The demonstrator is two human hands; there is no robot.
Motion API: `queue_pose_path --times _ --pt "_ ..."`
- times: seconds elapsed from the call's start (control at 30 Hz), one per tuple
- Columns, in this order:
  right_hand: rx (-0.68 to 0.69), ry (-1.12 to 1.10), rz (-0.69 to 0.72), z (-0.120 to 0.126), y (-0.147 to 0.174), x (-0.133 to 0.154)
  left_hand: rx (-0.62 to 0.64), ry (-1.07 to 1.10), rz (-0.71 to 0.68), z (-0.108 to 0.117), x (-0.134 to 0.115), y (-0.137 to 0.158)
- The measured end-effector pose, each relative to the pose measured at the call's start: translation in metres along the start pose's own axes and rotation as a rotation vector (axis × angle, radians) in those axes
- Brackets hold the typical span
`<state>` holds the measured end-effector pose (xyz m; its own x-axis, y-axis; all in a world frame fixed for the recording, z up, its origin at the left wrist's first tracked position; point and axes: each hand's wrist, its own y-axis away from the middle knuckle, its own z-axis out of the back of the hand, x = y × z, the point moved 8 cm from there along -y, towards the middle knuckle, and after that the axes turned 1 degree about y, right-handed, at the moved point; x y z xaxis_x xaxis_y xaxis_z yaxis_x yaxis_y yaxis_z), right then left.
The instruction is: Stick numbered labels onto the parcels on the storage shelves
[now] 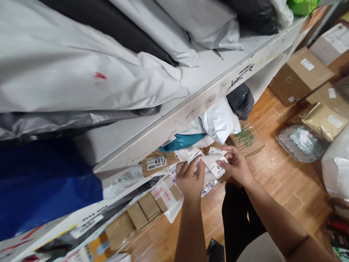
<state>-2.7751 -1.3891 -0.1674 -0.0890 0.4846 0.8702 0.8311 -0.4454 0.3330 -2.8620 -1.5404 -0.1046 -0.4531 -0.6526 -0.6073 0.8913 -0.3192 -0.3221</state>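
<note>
A white strip of printed labels [216, 168] curls between my two hands, low beside the shelf edge. My left hand [191, 178] is closed, its thumb and fingers pinching the strip's left end. At the other end, my right hand [236, 165] pinches a label that shows part of a number beginning with 4. Just behind my hands, a teal bag [183, 142] and a white plastic parcel [219, 120] lie on the lower level. A brown parcel [147, 169] to the left carries a label reading 4012.
Large white and grey mailers [89, 69] fill the upper shelf, whose front edge [185, 111] slants across the view. A blue bag [46, 185] sits at left. Cardboard boxes [300, 74] and a clear-wrapped parcel [298, 143] stand on the wooden floor [278, 189] at right.
</note>
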Motion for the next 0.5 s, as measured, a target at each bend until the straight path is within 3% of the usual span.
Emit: queue_pose_path --times 0.1,0.27,0.43,0.5 --pt "-0.063 0.039 0.003 0.007 0.002 0.007 0.114 0.032 -0.070 -0.002 -0.007 -0.006" --pt "-0.055 -0.054 -0.064 0.006 0.002 0.011 0.433 0.232 -0.158 -0.019 -0.037 -0.011" --pt "-0.046 0.164 0.064 0.014 -0.003 0.027 0.451 0.336 -0.101 -0.027 -0.046 -0.010" --pt "0.008 0.179 0.046 0.015 -0.006 0.024 0.433 0.348 -0.075 -0.028 -0.043 -0.008"
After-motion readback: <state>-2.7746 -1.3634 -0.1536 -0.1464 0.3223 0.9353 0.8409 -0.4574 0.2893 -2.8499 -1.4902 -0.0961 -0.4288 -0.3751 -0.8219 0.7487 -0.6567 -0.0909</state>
